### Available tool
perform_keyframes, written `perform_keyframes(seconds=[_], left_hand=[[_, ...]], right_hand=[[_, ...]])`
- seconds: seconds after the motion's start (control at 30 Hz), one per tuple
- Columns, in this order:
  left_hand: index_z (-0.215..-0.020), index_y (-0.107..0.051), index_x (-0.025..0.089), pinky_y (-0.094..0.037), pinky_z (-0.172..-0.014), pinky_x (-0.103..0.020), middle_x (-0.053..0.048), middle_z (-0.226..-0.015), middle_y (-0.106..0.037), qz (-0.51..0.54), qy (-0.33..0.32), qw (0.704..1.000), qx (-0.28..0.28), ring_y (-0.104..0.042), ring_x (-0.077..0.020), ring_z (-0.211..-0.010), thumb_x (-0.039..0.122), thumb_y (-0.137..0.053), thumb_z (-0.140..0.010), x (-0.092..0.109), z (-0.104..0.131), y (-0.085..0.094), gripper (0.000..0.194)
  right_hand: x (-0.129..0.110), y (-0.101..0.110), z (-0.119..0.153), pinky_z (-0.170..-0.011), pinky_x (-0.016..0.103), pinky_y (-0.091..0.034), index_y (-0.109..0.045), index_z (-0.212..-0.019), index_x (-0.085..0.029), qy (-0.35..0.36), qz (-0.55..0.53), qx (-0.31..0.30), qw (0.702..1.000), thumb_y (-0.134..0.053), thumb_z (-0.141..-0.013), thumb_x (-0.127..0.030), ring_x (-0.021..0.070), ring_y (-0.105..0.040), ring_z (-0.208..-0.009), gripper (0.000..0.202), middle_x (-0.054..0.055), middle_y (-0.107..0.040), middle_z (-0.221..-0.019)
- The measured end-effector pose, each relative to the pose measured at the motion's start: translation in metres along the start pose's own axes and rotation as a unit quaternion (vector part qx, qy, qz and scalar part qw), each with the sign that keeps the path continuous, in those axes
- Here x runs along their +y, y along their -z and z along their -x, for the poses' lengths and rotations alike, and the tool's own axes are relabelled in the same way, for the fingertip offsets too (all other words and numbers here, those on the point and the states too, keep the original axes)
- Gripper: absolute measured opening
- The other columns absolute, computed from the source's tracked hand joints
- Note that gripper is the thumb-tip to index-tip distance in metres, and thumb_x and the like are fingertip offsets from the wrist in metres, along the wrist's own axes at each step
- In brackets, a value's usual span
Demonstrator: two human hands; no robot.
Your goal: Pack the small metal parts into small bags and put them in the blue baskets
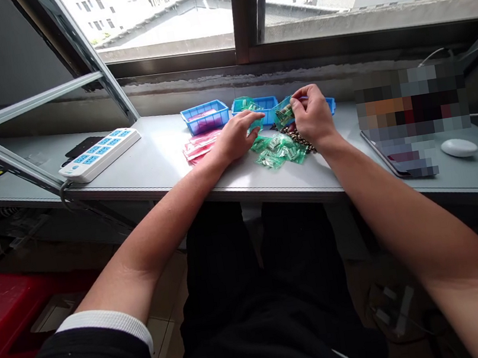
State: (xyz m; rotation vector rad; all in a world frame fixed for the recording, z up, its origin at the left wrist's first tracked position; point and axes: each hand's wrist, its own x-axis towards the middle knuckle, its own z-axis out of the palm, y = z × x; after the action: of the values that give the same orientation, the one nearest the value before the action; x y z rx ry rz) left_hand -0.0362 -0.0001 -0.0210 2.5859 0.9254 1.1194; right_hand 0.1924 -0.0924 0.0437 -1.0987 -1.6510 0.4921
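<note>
My right hand (314,114) pinches a small green plastic bag (284,113) by its edge and holds it up; small parts show inside. My left hand (239,134) is open, its fingers and thumb apart, near more green bags. A pile of green bags (280,151) with pale contents lies on the table between my hands. Small brass-coloured parts (302,137) are heaped under my right hand. Pink bags (201,147) are stacked left of my left hand, which partly covers them. Behind stands a blue tray (266,103) with green bags in it.
Another blue tray (205,117) holds pink items; a third (332,106) is mostly hidden behind my right hand. On the left lies a white power strip (100,155) beside a metal frame (100,74). A white mouse (459,148) and blurred-out items are on the right. A red stool (15,302) stands below.
</note>
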Motion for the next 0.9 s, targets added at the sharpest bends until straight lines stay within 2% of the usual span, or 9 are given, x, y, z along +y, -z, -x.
perform_keyframes(seconds=[0.1,0.2,0.3,0.4,0.47,0.53,0.7,0.8,0.9], left_hand=[[-0.17,-0.085,0.018,-0.06,-0.146,-0.057,-0.022,-0.174,-0.084,-0.022,-0.012,1.0,-0.018,-0.08,-0.0396,-0.164,0.019,-0.079,-0.114,0.001,-0.006,-0.005,0.056],[-0.161,-0.09,0.019,-0.06,-0.146,-0.056,-0.02,-0.172,-0.086,-0.01,0.014,1.0,-0.007,-0.081,-0.04,-0.163,0.038,-0.086,-0.117,0.007,-0.018,-0.007,0.048],[-0.136,-0.099,0.023,-0.065,-0.138,-0.056,-0.014,-0.148,-0.097,0.054,0.049,0.997,-0.004,-0.089,-0.0387,-0.144,0.055,-0.091,-0.115,0.01,-0.035,-0.01,0.039],[-0.114,-0.1,0.023,-0.071,-0.123,-0.049,-0.011,-0.121,-0.1,0.15,0.05,0.987,0.017,-0.093,-0.0326,-0.119,0.047,-0.1,-0.106,0.004,-0.047,-0.021,0.026],[-0.117,-0.099,0.022,-0.072,-0.115,-0.045,-0.01,-0.121,-0.1,0.209,0.048,0.975,0.055,-0.093,-0.0287,-0.115,0.038,-0.095,-0.108,-0.004,-0.047,-0.03,0.019],[-0.121,-0.098,0.022,-0.072,-0.111,-0.041,-0.01,-0.123,-0.1,0.235,0.051,0.968,0.066,-0.093,-0.027,-0.116,0.035,-0.092,-0.109,-0.011,-0.044,-0.035,0.019],[-0.12,-0.097,0.022,-0.071,-0.116,-0.044,-0.011,-0.126,-0.099,0.259,0.052,0.96,0.09,-0.093,-0.0295,-0.125,0.047,-0.094,-0.11,-0.025,-0.034,-0.033,0.027],[-0.131,-0.096,0.022,-0.072,-0.122,-0.048,-0.012,-0.135,-0.098,0.317,0.045,0.943,0.087,-0.093,-0.0318,-0.132,0.049,-0.095,-0.11,-0.031,-0.034,-0.034,0.034],[-0.145,-0.091,0.023,-0.074,-0.122,-0.051,-0.013,-0.132,-0.096,0.349,0.05,0.932,0.08,-0.094,-0.0316,-0.129,0.045,-0.1,-0.106,-0.036,-0.035,-0.037,0.046]], right_hand=[[0.012,-0.006,-0.008,-0.108,0.061,-0.084,-0.073,-0.154,-0.037,-0.015,-0.032,0.024,0.999,-0.102,-0.107,-0.063,0.0395,-0.09,-0.129,0.061,0.009,-0.09,-0.131],[0.046,-0.008,-0.02,-0.112,0.064,-0.085,-0.072,-0.149,-0.037,-0.054,-0.073,0.056,0.994,-0.103,-0.107,-0.057,0.0398,-0.09,-0.133,0.056,0.009,-0.09,-0.131],[0.081,-0.007,-0.031,-0.117,0.066,-0.084,-0.071,-0.135,-0.034,-0.101,-0.127,0.124,0.979,-0.099,-0.11,-0.045,0.0386,-0.091,-0.133,0.039,0.008,-0.089,-0.126],[0.097,-0.006,-0.035,-0.122,0.064,-0.082,-0.073,-0.125,-0.033,-0.1,-0.17,0.135,0.971,-0.098,-0.108,-0.033,0.0363,-0.093,-0.132,0.03,0.006,-0.09,-0.122],[0.096,-0.006,-0.034,-0.124,0.062,-0.082,-0.075,-0.118,-0.032,-0.091,-0.184,0.118,0.972,-0.1,-0.106,-0.029,0.0342,-0.094,-0.127,0.027,0.006,-0.09,-0.12],[0.089,-0.006,-0.031,-0.124,0.06,-0.082,-0.078,-0.113,-0.032,-0.078,-0.191,0.093,0.974,-0.102,-0.103,-0.029,0.0318,-0.094,-0.123,0.026,0.005,-0.091,-0.121],[0.073,-0.006,-0.022,-0.121,0.055,-0.082,-0.083,-0.111,-0.031,-0.066,-0.187,0.031,0.98,-0.112,-0.09,-0.027,0.0293,-0.092,-0.115,0.036,0.004,-0.091,-0.116],[0.07,-0.004,-0.02,-0.11,0.053,-0.084,-0.084,-0.107,-0.029,-0.07,-0.188,0.019,0.979,-0.109,-0.086,-0.02,0.0276,-0.09,-0.107,0.034,0.004,-0.09,-0.109],[0.07,-0.002,-0.02,-0.096,0.05,-0.084,-0.083,-0.108,-0.029,-0.072,-0.18,0.013,0.981,-0.102,-0.09,-0.017,0.0251,-0.088,-0.097,0.029,0.004,-0.088,-0.106]])
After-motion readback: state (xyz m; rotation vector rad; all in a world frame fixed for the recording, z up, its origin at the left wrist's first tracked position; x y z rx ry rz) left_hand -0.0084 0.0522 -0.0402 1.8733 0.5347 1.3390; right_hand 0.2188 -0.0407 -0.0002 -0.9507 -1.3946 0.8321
